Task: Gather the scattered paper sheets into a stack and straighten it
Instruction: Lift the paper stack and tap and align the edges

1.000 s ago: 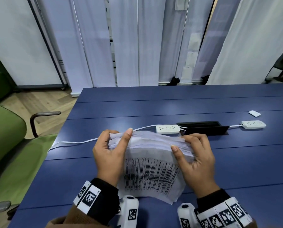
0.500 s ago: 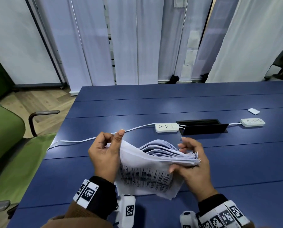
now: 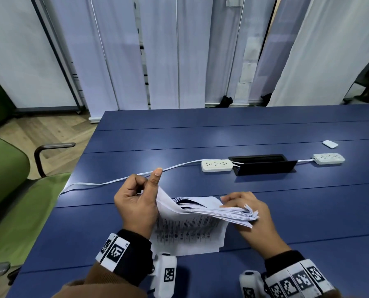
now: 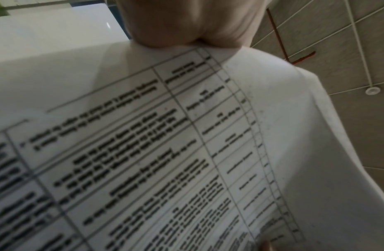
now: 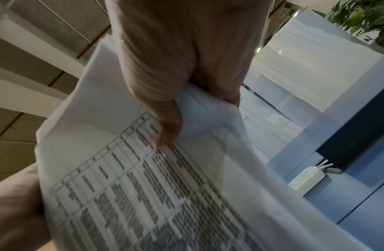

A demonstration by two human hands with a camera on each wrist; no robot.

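A stack of printed paper sheets is held between both hands above the blue table. My left hand grips the left edge, thumb raised, with the outer sheet bent up against it. My right hand grips the right edge, where the sheet ends fan out unevenly. The stack sags and tilts down to the right. In the left wrist view the printed sheet fills the picture under the left hand. In the right wrist view the right hand pinches the sheets, thumb on the printed face.
Two white power strips lie beyond the paper, beside a black cable hatch. A white cord runs left off the table. A small white card lies far right. A green chair stands at the left.
The stack stood upright between both hands. It has tipped over to the right and sagged, the sheets fanning at the right edge, with the left thumb lifting away from the top.
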